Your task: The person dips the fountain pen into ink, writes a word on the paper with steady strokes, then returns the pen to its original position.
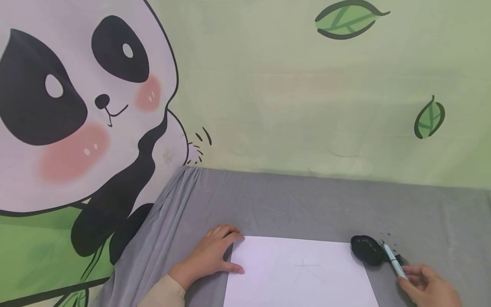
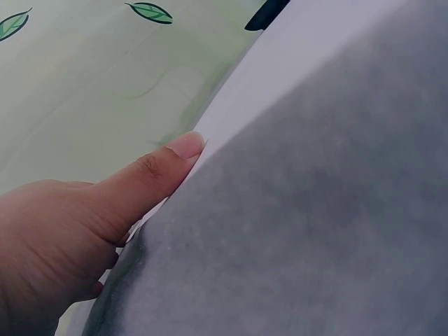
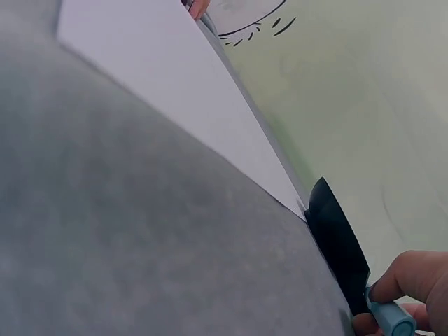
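A white sheet of paper (image 1: 268, 290) lies on grey cloth, with a few thin crossing strokes (image 1: 303, 265) drawn on it. My left hand (image 1: 211, 251) rests at its upper left edge, thumb and fingertips spread on the sheet; the left wrist view shows the thumb (image 2: 154, 171) along the paper. At the right, my right hand (image 1: 431, 285) pinches a light blue pen (image 1: 395, 261), its rounded end (image 3: 397, 323) toward the right wrist camera. The pen's tip points at a glossy black oval dish-like object (image 1: 367, 250), which overlaps the paper's upper right corner.
Small dark specks (image 1: 389, 234) dot the grey cloth (image 1: 291, 202) beside the black object. Behind the table stands a pale green backdrop (image 1: 287, 106) printed with leaves and a large panda (image 1: 126, 128). The cloth gathers in folds at the left.
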Tool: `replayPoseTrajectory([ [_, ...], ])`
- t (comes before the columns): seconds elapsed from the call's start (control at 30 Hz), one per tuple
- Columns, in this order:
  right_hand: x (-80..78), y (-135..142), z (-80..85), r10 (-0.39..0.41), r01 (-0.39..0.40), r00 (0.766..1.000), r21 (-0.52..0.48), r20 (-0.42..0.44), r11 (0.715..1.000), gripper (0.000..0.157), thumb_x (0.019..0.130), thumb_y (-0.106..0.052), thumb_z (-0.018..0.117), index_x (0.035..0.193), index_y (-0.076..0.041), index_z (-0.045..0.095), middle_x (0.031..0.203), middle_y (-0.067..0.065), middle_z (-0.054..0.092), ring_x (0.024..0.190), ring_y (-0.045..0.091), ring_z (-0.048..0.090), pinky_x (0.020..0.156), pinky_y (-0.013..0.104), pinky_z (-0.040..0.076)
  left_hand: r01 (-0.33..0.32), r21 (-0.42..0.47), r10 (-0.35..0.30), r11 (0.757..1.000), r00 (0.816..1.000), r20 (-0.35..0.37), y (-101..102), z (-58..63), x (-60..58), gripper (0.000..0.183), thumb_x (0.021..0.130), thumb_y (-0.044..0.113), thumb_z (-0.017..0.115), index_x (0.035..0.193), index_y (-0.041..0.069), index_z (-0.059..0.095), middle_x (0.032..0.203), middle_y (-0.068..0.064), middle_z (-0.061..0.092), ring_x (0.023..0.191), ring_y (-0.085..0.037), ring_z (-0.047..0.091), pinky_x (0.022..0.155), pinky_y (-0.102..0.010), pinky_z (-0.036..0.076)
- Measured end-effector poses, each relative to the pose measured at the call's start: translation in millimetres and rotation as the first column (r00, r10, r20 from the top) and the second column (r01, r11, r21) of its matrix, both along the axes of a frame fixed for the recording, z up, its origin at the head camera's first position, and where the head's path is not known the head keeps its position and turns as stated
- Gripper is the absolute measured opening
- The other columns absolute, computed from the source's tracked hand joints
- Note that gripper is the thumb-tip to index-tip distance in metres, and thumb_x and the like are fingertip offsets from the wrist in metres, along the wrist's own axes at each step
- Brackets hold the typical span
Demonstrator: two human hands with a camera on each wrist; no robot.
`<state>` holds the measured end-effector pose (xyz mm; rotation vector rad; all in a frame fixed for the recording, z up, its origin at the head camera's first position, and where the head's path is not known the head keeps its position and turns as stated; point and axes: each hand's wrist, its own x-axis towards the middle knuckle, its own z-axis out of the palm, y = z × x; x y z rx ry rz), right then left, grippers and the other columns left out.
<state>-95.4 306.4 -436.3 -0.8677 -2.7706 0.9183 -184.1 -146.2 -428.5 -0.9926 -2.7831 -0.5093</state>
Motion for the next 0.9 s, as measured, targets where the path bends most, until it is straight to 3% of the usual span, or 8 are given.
replayPoseTrajectory([
  [0.3,-1.8,-0.1,-3.2,0.005,-0.005,0.999,0.011,0.04,1.0,0.038,0.081,-0.01,0.071,0.111,0.007,0.055,0.085,0.02,0.063,0.065,0.021,0.05,0.054,0.03,0.037,0.012,0.019,-0.011,1.0,1.0,-0.017,0.4,2.2,1.4,0.068,0.066,0.054,0.08,0.12,0.016,0.062,0.122,-0.004,0.057,0.117,-0.024,0.052,0.098,-0.047,0.042],
  [0.63,-1.1,1.5,2.7,0.063,-0.064,0.99,0.01,0.123,0.998,0.044,0.081,-0.019,0.073,0.111,0.008,0.055,0.088,0.019,0.063,0.07,0.021,0.057,0.055,0.028,0.04,0.009,0.013,-0.009,1.0,1.0,-0.013,0.7,2.7,1.9,0.068,0.066,0.055,0.079,0.119,0.017,0.062,0.122,-0.004,0.057,0.117,-0.024,0.052,0.098,-0.047,0.042],
  [0.9,-1.2,3.1,1.5,0.073,-0.074,0.992,0.008,0.101,0.997,0.044,0.083,-0.025,0.071,0.111,0.006,0.057,0.088,0.017,0.065,0.07,0.02,0.056,0.056,0.027,0.038,0.0,0.008,0.0,1.0,1.0,-0.011,0.5,3.1,2.2,0.068,0.065,0.054,0.08,0.119,0.017,0.062,0.122,-0.004,0.057,0.117,-0.024,0.052,0.099,-0.046,0.042],
])
